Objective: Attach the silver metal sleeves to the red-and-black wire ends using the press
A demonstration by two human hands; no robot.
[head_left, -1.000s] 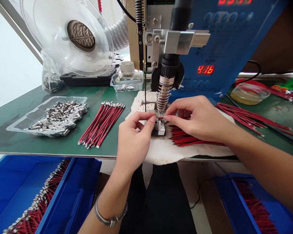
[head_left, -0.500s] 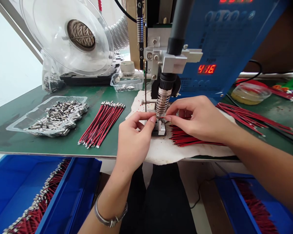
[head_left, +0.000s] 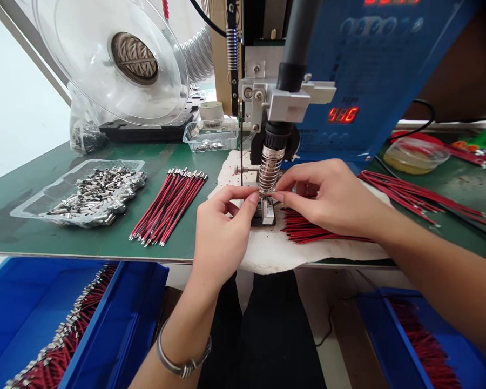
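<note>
My left hand point(head_left: 227, 232) is pinched closed at the left side of the soldering iron's tip, thumb against forefinger. The small piece between these fingers is mostly hidden. From the right, my right hand point(head_left: 319, 194) pinches a red wire point(head_left: 269, 195), its end at the tip. The soldering iron point(head_left: 271, 162), wrapped in a metal spring, points down from its holder between both hands. Directly below the fingertips sits a small metal fixture point(head_left: 268, 213). A bundle of red and black wires point(head_left: 308, 229) lies under my right hand on a white cloth point(head_left: 275, 254).
Left on the green table are a plastic tray of metal connectors point(head_left: 140, 163) and a bundle of finished-looking wires point(head_left: 168, 208). A blue control unit point(head_left: 372, 75) stands behind. Blue bins point(head_left: 141, 302) sit below the table edge. More red wires point(head_left: 413, 194) and a round tub point(head_left: 417, 156) lie right.
</note>
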